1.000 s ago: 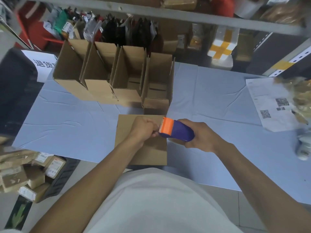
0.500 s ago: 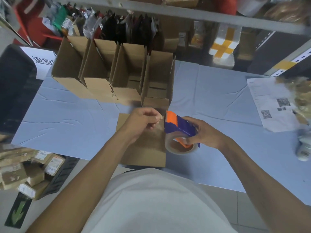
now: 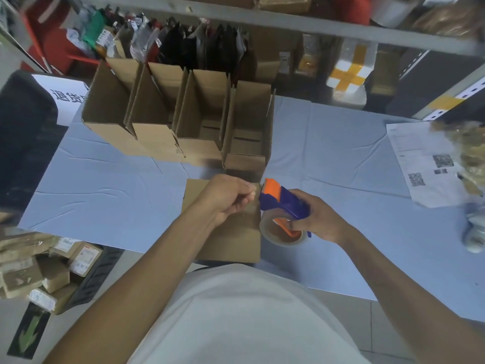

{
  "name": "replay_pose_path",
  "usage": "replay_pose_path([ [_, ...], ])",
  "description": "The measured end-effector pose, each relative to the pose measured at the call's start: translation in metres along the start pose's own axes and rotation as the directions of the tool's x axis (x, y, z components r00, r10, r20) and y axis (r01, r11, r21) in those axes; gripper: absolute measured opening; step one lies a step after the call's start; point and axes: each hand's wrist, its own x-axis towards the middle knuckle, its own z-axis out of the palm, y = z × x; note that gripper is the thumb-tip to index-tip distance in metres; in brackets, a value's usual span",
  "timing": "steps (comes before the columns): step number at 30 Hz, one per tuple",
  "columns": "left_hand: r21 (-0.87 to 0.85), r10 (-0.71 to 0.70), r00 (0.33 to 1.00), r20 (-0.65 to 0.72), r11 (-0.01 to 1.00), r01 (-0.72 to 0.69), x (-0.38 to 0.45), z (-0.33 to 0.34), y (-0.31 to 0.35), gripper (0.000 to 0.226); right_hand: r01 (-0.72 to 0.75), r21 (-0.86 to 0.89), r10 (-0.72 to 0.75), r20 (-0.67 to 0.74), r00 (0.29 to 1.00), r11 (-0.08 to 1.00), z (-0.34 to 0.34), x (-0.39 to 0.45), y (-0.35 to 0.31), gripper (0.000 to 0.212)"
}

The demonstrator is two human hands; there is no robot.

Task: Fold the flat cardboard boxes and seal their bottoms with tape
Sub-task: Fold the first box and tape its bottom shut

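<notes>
A folded brown cardboard box (image 3: 236,240) stands bottom-up at the near edge of the table, partly hidden by my left forearm. My left hand (image 3: 228,198) hovers over its top and pinches the free end of clear tape. My right hand (image 3: 317,219) grips the handle of a blue and orange tape dispenser (image 3: 280,203) just right of the box. Its clear tape roll (image 3: 284,236) hangs below the handle. The strip between my left hand and the dispenser is very short.
Several open folded boxes (image 3: 183,122) stand in a row behind, on the blue-covered table (image 3: 341,164). Printed paper sheets (image 3: 425,164) lie at the right. Wrapped parcels (image 3: 39,269) are piled on the floor at the left. Shelving with goods runs along the back.
The dispenser has tilted so that its tape roll now shows underneath. My left hand has lifted slightly away from the box top, still at the dispenser's orange front.
</notes>
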Motion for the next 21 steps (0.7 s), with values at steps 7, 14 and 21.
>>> replay_pose_path([
  [7, -0.077, -0.066, 0.997, -0.043, 0.995, 0.063, 0.008, -0.007, 0.009, 0.009, 0.074, -0.116, -0.067, 0.065, 0.996, 0.99, -0.001, -0.014, -0.001, 0.078],
  [14, 0.169, 0.112, 0.993, -0.044, 0.98, -0.103, -0.001, -0.001, 0.007, 0.015, -0.016, -0.068, 0.01, -0.084, 0.996, 0.998, 0.005, -0.006, -0.006, 0.056],
  [21, 0.184, 0.165, 0.985, -0.046, 0.971, -0.154, 0.0, -0.012, 0.013, 0.015, 0.05, -0.171, -0.051, 0.0, 0.999, 0.984, -0.006, -0.015, -0.011, 0.067],
])
